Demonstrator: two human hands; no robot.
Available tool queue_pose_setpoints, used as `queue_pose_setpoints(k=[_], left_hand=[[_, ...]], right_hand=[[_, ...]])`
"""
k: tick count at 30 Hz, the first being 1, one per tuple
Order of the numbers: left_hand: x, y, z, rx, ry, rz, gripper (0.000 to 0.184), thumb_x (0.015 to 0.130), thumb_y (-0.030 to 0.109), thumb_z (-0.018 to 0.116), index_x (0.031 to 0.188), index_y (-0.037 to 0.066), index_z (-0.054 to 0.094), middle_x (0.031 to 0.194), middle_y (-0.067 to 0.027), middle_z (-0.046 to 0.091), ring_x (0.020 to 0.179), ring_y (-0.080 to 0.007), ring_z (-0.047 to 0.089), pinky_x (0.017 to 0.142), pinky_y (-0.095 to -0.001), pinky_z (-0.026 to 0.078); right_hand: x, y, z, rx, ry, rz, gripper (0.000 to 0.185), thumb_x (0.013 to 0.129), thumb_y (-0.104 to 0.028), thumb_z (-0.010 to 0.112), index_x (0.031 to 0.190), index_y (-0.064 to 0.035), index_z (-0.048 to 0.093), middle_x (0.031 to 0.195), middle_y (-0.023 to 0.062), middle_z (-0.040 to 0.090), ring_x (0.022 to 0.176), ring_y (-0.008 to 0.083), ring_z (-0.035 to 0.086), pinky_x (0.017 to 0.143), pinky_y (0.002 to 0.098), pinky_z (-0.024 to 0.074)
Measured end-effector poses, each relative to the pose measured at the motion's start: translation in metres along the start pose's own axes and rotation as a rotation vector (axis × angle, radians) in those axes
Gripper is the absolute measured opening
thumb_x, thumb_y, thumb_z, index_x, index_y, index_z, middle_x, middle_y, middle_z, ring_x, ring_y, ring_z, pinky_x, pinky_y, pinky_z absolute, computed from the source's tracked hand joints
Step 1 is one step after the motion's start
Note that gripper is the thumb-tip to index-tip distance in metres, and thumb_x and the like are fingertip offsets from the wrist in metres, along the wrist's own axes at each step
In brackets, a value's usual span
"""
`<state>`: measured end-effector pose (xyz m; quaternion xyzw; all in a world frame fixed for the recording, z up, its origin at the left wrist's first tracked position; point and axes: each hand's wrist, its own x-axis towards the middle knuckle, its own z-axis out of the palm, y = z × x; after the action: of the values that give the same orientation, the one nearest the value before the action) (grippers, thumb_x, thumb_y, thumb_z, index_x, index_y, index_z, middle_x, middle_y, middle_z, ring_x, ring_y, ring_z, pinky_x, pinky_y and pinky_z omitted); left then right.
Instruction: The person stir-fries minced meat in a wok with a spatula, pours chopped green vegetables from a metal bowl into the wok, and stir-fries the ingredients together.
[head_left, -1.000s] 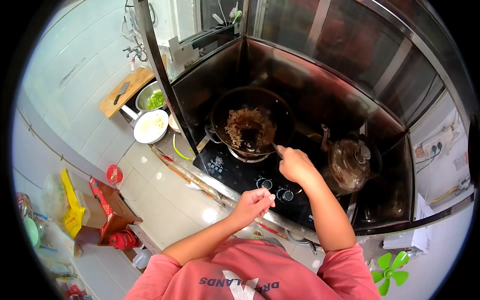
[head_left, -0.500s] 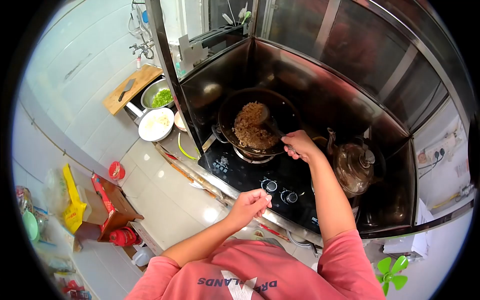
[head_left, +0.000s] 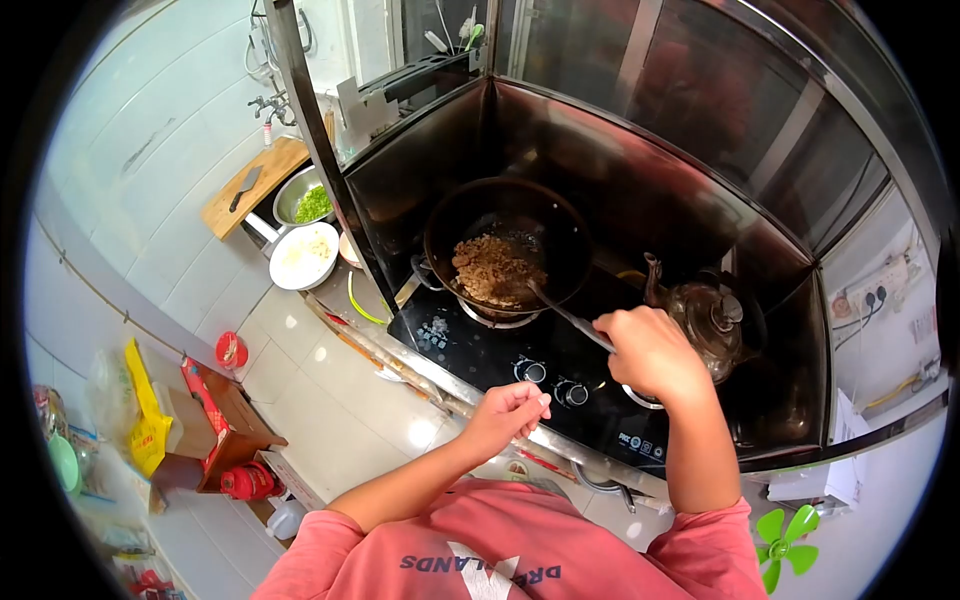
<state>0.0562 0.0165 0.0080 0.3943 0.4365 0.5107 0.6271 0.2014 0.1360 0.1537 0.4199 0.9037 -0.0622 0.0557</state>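
My right hand [head_left: 650, 350] is closed around the handle of a wok spatula [head_left: 572, 318], to the right of the dark wok [head_left: 570, 215]. The spatula slants down over the near rim, its head buried in brown crumbly food [head_left: 490, 268] that looks like minced meat. That food lies heaped on the near left side of the wok, which sits on the left burner of a black gas stove [head_left: 470, 345]. My left hand [head_left: 510, 415] hovers over the stove's front edge near the knobs [head_left: 550, 382]. Its fingers are curled in, with nothing visible in them.
A kettle [head_left: 705, 325] stands on the right burner. On the left counter are a white pan [head_left: 305, 258] with pale chopped food, a bowl of chopped greens [head_left: 315, 203] and a cutting board [head_left: 275, 170] with a cleaver [head_left: 245, 188]. Metal panels [head_left: 410, 185] enclose the stove.
My right hand has moved right and toward me, tilting the spatula lower. The food has shifted to the wok's near side, baring its far part. My left hand has barely moved.
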Motion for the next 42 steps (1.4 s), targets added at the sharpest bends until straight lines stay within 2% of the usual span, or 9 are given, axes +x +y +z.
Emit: queue_pose_setpoints(k=[4, 13, 18, 21, 26, 28, 31, 38, 42], left_hand=[[0.001, -0.004, 0.001, -0.007, -0.018, 0.01, 0.025, 0.095, 0.024, 0.052, 0.078, 0.006, 0.057, 0.062, 0.0034, 0.05, 0.056, -0.0038, 0.046, 0.052, -0.0182, 0.037], [0.002, 0.001, -0.005, -0.037, 0.056, 0.082, 0.022, 0.095, 0.023, 0.052, 0.083, 0.006, 0.056, 0.063, 0.0029, 0.051, 0.056, -0.0041, 0.047, 0.052, -0.018, 0.038], [0.011, 0.019, -0.012, -0.003, 0.123, 0.196, 0.021, 0.091, 0.014, 0.056, 0.109, 0.004, 0.053, 0.091, -0.0031, 0.058, 0.069, -0.0063, 0.052, 0.059, -0.0186, 0.043], [0.016, 0.024, -0.005, 0.074, 0.091, 0.289, 0.05, 0.087, 0.002, 0.057, 0.132, 0.003, 0.037, 0.129, -0.0058, 0.044, 0.095, -0.0088, 0.051, 0.08, -0.0236, 0.046], [0.014, 0.02, 0.005, 0.236, 0.08, 0.334, 0.049, 0.086, 0.0, 0.057, 0.132, 0.003, 0.038, 0.127, -0.0056, 0.043, 0.097, -0.0103, 0.051, 0.08, -0.0234, 0.046], [0.014, 0.015, 0.003, 0.197, 0.06, 0.279, 0.047, 0.086, 0.0, 0.056, 0.13, 0.003, 0.039, 0.125, -0.0057, 0.045, 0.097, -0.0103, 0.051, 0.078, -0.0228, 0.046], [0.013, 0.013, 0.002, 0.18, 0.052, 0.25, 0.045, 0.086, -0.001, 0.055, 0.128, 0.002, 0.04, 0.125, -0.0057, 0.045, 0.097, -0.0098, 0.051, 0.076, -0.0224, 0.046], [0.009, 0.017, -0.005, 0.193, 0.101, 0.279, 0.044, 0.086, 0.0, 0.055, 0.128, 0.002, 0.041, 0.121, -0.0056, 0.047, 0.095, -0.0086, 0.052, 0.075, -0.0218, 0.046], [0.005, 0.02, -0.008, 0.152, 0.104, 0.231, 0.042, 0.087, 0.001, 0.055, 0.126, 0.003, 0.042, 0.117, -0.0056, 0.049, 0.093, -0.0082, 0.052, 0.076, -0.0216, 0.045]], right_hand=[[0.01, -0.011, 0.007, -0.067, -0.096, -0.024, 0.018, 0.066, -0.002, 0.063, 0.083, -0.0006, 0.067, 0.087, 0.0219, 0.065, 0.085, 0.0363, 0.065, 0.074, 0.0432, 0.0528], [0.036, -0.012, 0.029, 0.196, 0.007, 0.014, 0.027, 0.068, -0.004, 0.058, 0.093, 0.0019, 0.066, 0.088, 0.0254, 0.064, 0.088, 0.039, 0.062, 0.079, 0.0424, 0.0511], [0.048, -0.018, 0.033, 0.349, -0.093, -0.131, 0.04, 0.078, -0.012, 0.058, 0.116, 0.0011, 0.058, 0.103, 0.0256, 0.061, 0.1, 0.037, 0.06, 0.088, 0.0394, 0.0471], [0.075, -0.027, 0.05, 0.371, -0.059, 0.058, 0.038, 0.082, -0.012, 0.052, 0.118, 0.0011, 0.057, 0.103, 0.0275, 0.06, 0.102, 0.037, 0.058, 0.089, 0.0416, 0.0457], [0.059, 0.016, 0.062, 0.468, 0.201, 0.068, 0.034, 0.082, -0.013, 0.053, 0.112, 0.0027, 0.058, 0.099, 0.029, 0.06, 0.098, 0.0401, 0.058, 0.086, 0.0444, 0.0466], [0.035, 0.014, 0.017, 0.615, 0.001, 0.262, 0.032, 0.083, -0.011, 0.049, 0.108, 0.0078, 0.057, 0.087, 0.0268, 0.064, 0.069, 0.0344, 0.066, 0.06, 0.0407, 0.0529], [0.058, 0.051, 0.036, 0.746, -0.061, 0.373, 0.018, 0.087, -0.009, 0.046, 0.09, 0.0079, 0.052, 0.063, 0.0159, 0.057, 0.043, 0.022, 0.053, 0.038, 0.034, 0.042], [0.134, 0.038, 0.089, 1.376, -0.113, 0.323, 0.034, 0.085, -0.006, 0.05, 0.117, 0.0056, 0.051, 0.062, 0.0063, 0.051, 0.042, 0.011, 0.043, 0.032, 0.0241, 0.0305], [0.119, 0.021, 0.067, 1.009, -0.157, 0.079, 0.033, 0.078, -0.004, 0.055, 0.11, 0.0047, 0.057, 0.064, 0.0116, 0.057, 0.043, 0.0147, 0.049, 0.037, 0.0275, 0.039]])
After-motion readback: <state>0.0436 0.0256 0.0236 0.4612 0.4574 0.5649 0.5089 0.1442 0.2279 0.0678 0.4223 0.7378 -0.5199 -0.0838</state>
